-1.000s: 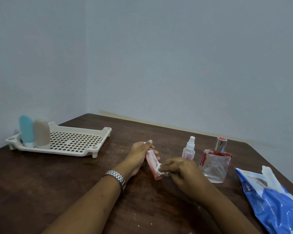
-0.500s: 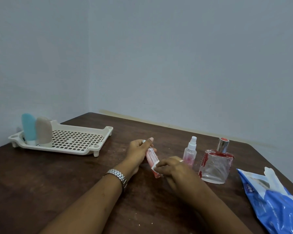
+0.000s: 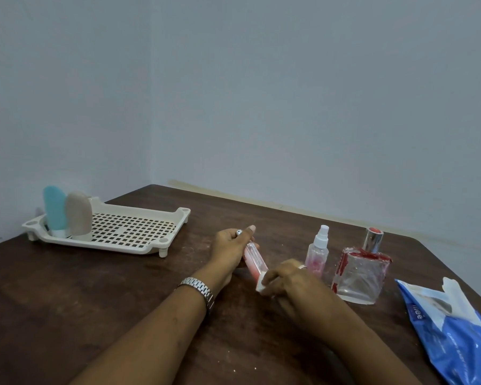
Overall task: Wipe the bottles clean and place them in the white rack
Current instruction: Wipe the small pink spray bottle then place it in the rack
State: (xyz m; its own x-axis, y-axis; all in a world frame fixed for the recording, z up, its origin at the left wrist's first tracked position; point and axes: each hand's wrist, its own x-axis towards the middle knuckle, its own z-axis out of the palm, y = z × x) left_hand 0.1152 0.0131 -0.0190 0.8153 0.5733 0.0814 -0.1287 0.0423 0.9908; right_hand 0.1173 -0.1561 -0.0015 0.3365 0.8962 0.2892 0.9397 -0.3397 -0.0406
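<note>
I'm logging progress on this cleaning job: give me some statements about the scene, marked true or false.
1. Two bottles stand in the white rack. True: a blue bottle and a beige bottle.
2. The left hand is empty. False: it grips a slim pink bottle.
3. The right hand holds a white wipe against that bottle's lower end. True.
4. The spray bottle stands in the rack. False: it stands on the table, beside the red-smeared perfume bottle.
</note>
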